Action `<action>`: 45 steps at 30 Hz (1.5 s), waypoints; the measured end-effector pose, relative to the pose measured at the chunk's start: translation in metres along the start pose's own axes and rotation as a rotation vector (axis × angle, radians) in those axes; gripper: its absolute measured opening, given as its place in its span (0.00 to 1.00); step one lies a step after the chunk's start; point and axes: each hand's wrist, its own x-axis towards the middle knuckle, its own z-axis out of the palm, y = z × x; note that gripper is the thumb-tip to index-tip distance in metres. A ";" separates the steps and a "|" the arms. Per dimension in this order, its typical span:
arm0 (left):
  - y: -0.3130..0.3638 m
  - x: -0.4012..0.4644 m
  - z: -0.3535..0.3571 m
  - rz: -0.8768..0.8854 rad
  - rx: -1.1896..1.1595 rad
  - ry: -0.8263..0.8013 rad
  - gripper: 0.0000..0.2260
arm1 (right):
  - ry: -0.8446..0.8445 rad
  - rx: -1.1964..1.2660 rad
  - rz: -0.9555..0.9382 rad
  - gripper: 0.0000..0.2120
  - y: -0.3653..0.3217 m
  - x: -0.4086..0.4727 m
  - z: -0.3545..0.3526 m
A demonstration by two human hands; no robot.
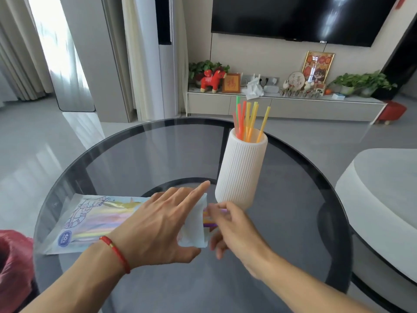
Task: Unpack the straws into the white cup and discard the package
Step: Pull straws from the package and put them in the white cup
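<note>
A flat printed straw package (90,222) lies on the round glass table (158,150), its open end pointing right. My left hand (162,222) presses flat on the package near that end, fingers spread. My right hand (228,227), blurred, pinches purple and pink straws (211,219) sticking out of the package mouth. The tall ribbed white cup (241,168) stands just behind my right hand, and several yellow, orange and green straws (248,120) stand upright in it.
A red plastic bag (13,256) sits at the left edge below the table. A white rounded sofa (383,193) is close on the right. A TV cabinet (282,105) with ornaments and plants stands across the grey floor.
</note>
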 end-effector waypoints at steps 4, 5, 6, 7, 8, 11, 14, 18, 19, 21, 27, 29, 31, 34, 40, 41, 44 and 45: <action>-0.002 -0.001 0.000 -0.017 -0.007 -0.047 0.47 | 0.083 -0.131 -0.216 0.07 0.001 0.007 -0.002; -0.005 -0.002 0.000 -0.028 -0.001 -0.057 0.47 | 0.118 -0.180 -0.267 0.07 -0.001 0.010 -0.008; -0.008 -0.003 0.000 -0.040 0.008 -0.064 0.47 | 0.147 -0.198 -0.291 0.07 -0.003 0.013 -0.015; -0.011 -0.004 0.000 -0.052 0.019 -0.073 0.47 | 0.157 -0.167 -0.284 0.06 -0.006 0.015 -0.022; -0.014 -0.004 0.000 -0.066 0.029 -0.086 0.47 | 0.142 -0.100 -0.262 0.05 -0.008 0.017 -0.028; -0.021 -0.005 0.000 -0.102 0.054 -0.109 0.48 | 0.059 0.081 -0.202 0.05 -0.008 0.016 -0.041; -0.022 -0.007 0.000 -0.134 0.071 -0.183 0.50 | 0.041 0.163 -0.193 0.05 -0.008 0.012 -0.048; -0.018 -0.003 0.001 -0.245 0.009 -0.262 0.48 | 0.002 0.151 -0.261 0.09 -0.021 0.004 -0.062; -0.016 -0.002 0.002 -0.278 0.005 -0.232 0.46 | 0.000 0.142 -0.288 0.10 -0.023 0.002 -0.066; -0.011 0.003 0.005 -0.317 0.013 -0.181 0.39 | 0.010 0.132 -0.347 0.12 -0.028 -0.001 -0.074; 0.001 0.008 0.008 -0.253 0.039 -0.143 0.19 | -0.040 0.324 -0.405 0.25 -0.032 -0.005 -0.081; 0.006 0.009 0.006 -0.213 0.044 -0.123 0.19 | -0.140 0.410 -0.365 0.35 -0.026 -0.006 -0.062; 0.014 0.009 0.008 -0.172 0.035 -0.116 0.18 | -0.170 0.333 -0.345 0.32 -0.017 -0.007 -0.034; 0.019 0.012 0.015 -0.160 0.035 -0.146 0.16 | -0.028 0.168 -0.394 0.16 -0.020 -0.004 -0.015; -0.015 0.002 0.023 -0.336 -0.008 -0.320 0.18 | 0.236 -0.291 -0.493 0.20 -0.059 -0.026 -0.076; -0.015 0.002 0.025 -0.338 -0.018 -0.337 0.18 | 0.251 -0.371 -0.519 0.20 -0.063 -0.032 -0.083; -0.011 0.006 0.028 -0.337 -0.037 -0.354 0.17 | 0.224 -0.580 -0.531 0.21 -0.072 -0.038 -0.088; -0.010 0.006 0.027 -0.339 -0.035 -0.360 0.17 | 0.189 -0.643 -0.499 0.21 -0.072 -0.035 -0.085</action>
